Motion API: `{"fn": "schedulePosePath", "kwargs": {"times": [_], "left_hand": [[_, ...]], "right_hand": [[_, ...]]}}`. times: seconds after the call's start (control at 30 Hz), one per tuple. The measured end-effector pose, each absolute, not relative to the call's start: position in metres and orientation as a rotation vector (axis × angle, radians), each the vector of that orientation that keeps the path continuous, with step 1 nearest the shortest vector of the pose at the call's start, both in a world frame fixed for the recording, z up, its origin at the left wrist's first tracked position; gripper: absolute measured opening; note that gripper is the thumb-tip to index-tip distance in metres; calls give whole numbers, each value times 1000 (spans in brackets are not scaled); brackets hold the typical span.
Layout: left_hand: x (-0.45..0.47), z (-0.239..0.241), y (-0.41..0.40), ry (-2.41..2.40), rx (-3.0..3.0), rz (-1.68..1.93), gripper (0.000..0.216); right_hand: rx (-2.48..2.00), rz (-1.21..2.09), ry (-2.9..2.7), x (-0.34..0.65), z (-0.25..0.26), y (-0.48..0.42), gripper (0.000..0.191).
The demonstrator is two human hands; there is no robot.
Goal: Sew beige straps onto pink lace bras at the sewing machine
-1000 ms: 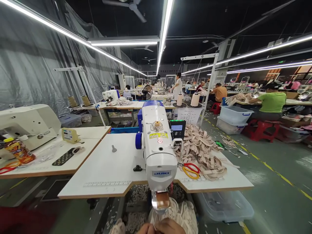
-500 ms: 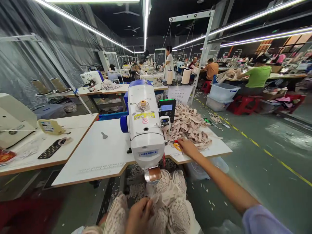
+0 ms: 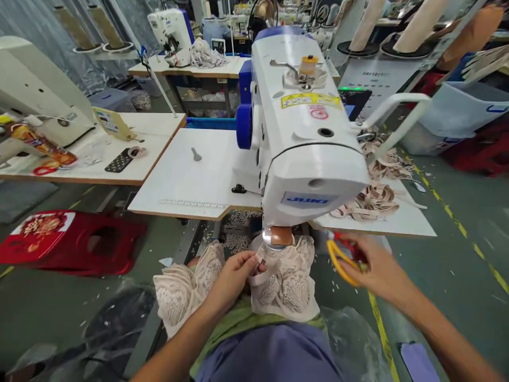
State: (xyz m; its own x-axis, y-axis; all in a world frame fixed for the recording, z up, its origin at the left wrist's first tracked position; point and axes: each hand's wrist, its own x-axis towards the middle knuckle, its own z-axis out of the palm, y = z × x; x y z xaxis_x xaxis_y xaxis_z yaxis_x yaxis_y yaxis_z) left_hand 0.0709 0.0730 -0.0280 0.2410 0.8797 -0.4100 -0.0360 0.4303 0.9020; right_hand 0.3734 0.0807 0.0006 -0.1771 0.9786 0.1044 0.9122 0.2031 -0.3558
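My left hand (image 3: 238, 271) pinches a beige strap (image 3: 264, 278) just below the free end of the sewing machine's arm. The strap hangs by a beige lace bra (image 3: 292, 289) that lies over my lap. More lace bra cups (image 3: 177, 297) are gathered to the left of my left forearm. Out to the right, off the front edge of the table, my right hand (image 3: 368, 262) is closed around scissors (image 3: 341, 259) with orange and red handles. Their blades point left toward the machine and are partly blurred. The white sewing machine (image 3: 314, 159) stands between my hands, above the bra.
A white tabletop (image 3: 199, 175) surrounds the machine, with a pile of beige straps (image 3: 369, 201) on its right. At left stand another table (image 3: 155, 135) and a red stool (image 3: 75, 241). Pale bins (image 3: 457, 114) are at the right. A clear plastic bag (image 3: 353, 339) lies by my lap.
My right hand has brought the scissors from the tabletop toward me, off its front edge. The view has tilted down and come closer. My left hand now pinches a strap by the machine's arm end.
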Motion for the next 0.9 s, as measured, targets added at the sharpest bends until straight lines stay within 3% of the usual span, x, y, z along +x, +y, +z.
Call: {"fn": "schedulePosePath", "kwargs": {"times": [0.17, 0.5, 0.7, 0.9], "left_hand": [[74, -21, 73, 1106, 909, 756, 36], [79, -13, 71, 1218, 1139, 656, 21], [70, -11, 75, 1197, 1207, 696, 38], [67, -8, 78, 1200, 1272, 653, 35]], "right_hand": [[-1426, 589, -2162, 322, -14, 17, 29], [-1358, 794, -2112, 298, -37, 30, 31], [-1419, 833, -1911, 304, -37, 16, 31], [-1304, 785, -1920, 288, -32, 18, 45]]}}
